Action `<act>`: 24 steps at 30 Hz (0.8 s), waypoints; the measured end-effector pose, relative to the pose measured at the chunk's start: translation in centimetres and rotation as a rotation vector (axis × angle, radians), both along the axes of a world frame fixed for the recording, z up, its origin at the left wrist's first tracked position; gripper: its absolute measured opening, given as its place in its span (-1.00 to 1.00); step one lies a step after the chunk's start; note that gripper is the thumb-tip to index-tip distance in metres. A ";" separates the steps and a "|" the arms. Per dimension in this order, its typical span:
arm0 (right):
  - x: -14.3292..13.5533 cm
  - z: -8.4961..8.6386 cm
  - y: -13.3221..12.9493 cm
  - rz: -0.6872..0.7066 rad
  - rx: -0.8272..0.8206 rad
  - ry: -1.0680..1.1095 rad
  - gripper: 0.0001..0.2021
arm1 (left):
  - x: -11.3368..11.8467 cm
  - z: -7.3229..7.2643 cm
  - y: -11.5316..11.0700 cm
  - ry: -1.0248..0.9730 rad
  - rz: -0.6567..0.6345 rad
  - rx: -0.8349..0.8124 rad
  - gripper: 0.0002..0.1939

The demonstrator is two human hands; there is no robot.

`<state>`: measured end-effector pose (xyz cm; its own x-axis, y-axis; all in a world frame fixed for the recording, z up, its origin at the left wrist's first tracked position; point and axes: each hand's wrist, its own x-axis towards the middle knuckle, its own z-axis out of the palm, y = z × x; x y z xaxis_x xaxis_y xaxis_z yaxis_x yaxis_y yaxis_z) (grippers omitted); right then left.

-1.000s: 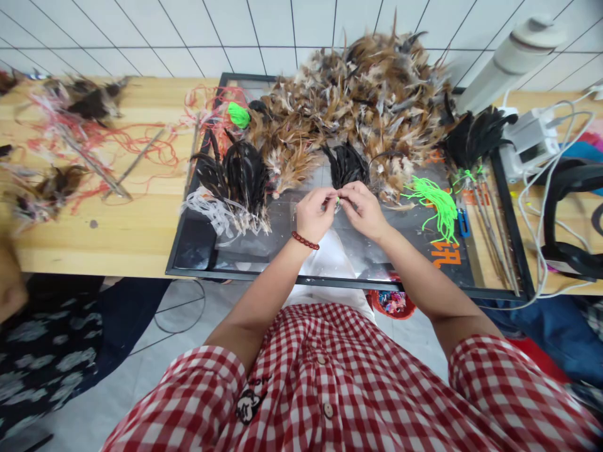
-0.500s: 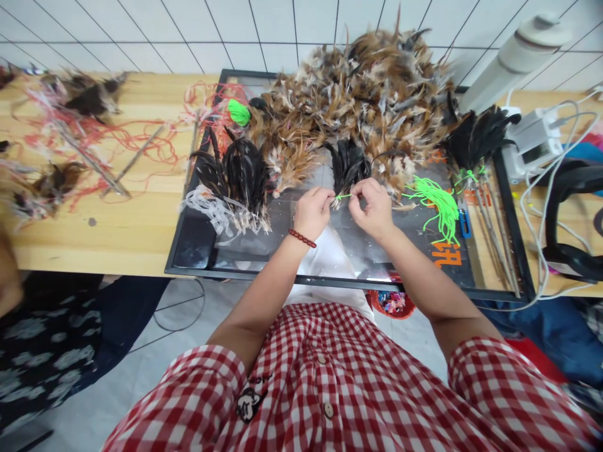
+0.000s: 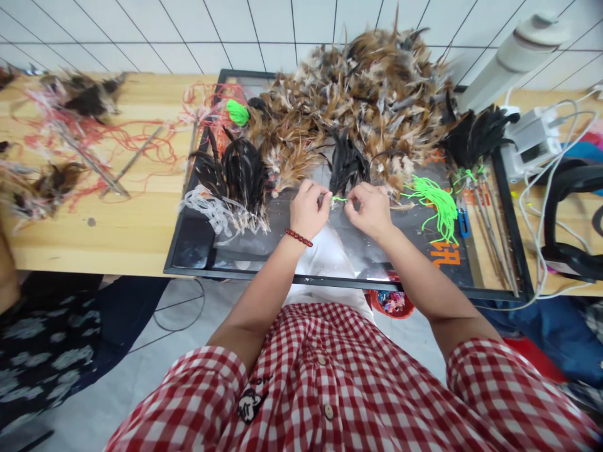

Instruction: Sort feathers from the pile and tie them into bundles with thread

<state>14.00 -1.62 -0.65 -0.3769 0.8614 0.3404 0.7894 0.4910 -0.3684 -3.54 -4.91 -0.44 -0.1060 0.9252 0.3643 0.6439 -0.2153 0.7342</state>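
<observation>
left hand [image 3: 309, 210]: finger and thumb brought together, one end of a short green cord [image 3: 339, 199] pinched. right hand [image 3: 370, 210]: finger and thumb likewise closed, the other end gripped; the cord is held nearly straight across the narrow gap. bundle of black feathers [image 3: 347, 162]: laid just beyond the hands, quill ends toward the cord; whether it is encircled cannot be told.

dark panel [image 3: 257, 252], black-framed: set on a wooden bench [image 3: 47, 251], the bundle placed upon it. heap of brown feathers [image 3: 367, 94]: piled at the panel's far side, behind the bundle. second lot of black feathers [image 3: 245, 169]: left of the hands, white strips [image 3: 207, 210] placed beside the quills. loose green cords [image 3: 440, 204]: spread to the right. blue-handled tool [image 3: 463, 221]: placed just beside these. sticks [image 3: 492, 237]: laid at the panel's right end.
</observation>
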 end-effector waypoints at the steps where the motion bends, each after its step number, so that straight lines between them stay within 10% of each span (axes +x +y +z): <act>1: -0.1 0.0 -0.1 0.005 0.001 0.011 -0.95 | 0.1 0.1 -0.1 -0.019 -0.004 0.010 -0.86; 11: -0.1 -0.7 0.1 0.049 0.000 -0.053 -0.92 | 1.3 0.3 0.2 -0.595 -0.356 -0.219 -0.65; 18: 1.6 -0.3 1.6 -0.122 0.072 0.160 -0.88 | 1.2 0.3 0.6 -0.700 -0.178 -0.303 -0.69; 24: 1.2 0.0 0.8 0.131 -0.058 0.204 -0.69 | 1.5 0.5 0.6 -0.884 -0.087 -0.351 -0.77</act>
